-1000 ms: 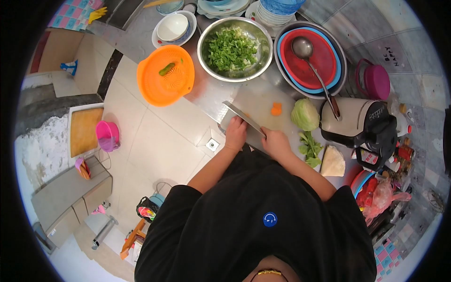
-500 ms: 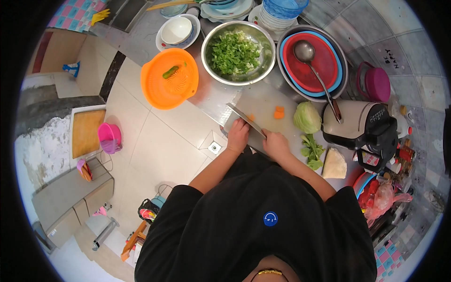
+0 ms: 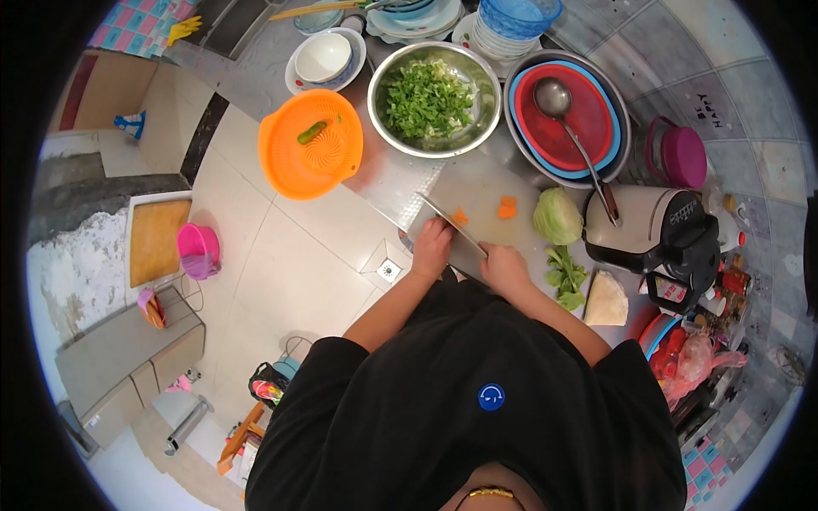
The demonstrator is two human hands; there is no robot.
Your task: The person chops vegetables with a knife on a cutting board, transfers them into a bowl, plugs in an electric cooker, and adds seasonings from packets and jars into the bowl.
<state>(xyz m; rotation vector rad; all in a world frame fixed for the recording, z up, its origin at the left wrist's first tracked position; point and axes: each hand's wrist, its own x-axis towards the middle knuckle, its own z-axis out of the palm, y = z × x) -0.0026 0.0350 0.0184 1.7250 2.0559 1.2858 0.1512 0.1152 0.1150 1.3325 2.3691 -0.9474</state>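
My right hand (image 3: 504, 267) is closed round the handle of a kitchen knife (image 3: 450, 221), whose blade slants up and left over a pale cutting board (image 3: 477, 189). Beside the blade, my left hand (image 3: 432, 245) has its fingers curled and pressed together; whatever they hold is hidden. Small orange pieces (image 3: 459, 216), which look like carrot, lie against the far side of the blade. A few larger orange chunks (image 3: 507, 207) sit farther right on the board. Next to them is a pale green cabbage piece (image 3: 558, 216).
Leafy greens (image 3: 566, 277) and a cream-coloured wedge (image 3: 607, 298) lie at the right. Behind the board stand an orange colander (image 3: 274, 157) with a green pepper, a steel bowl (image 3: 494, 119) of chopped greens, and stacked basins (image 3: 532, 128) with a ladle (image 3: 554, 98). A beige-and-black appliance (image 3: 630, 217) flanks the right.
The knife has shifted slightly toward me, with my right hand on it. More of the small orange pieces show beside the blade. My left hand has barely moved.
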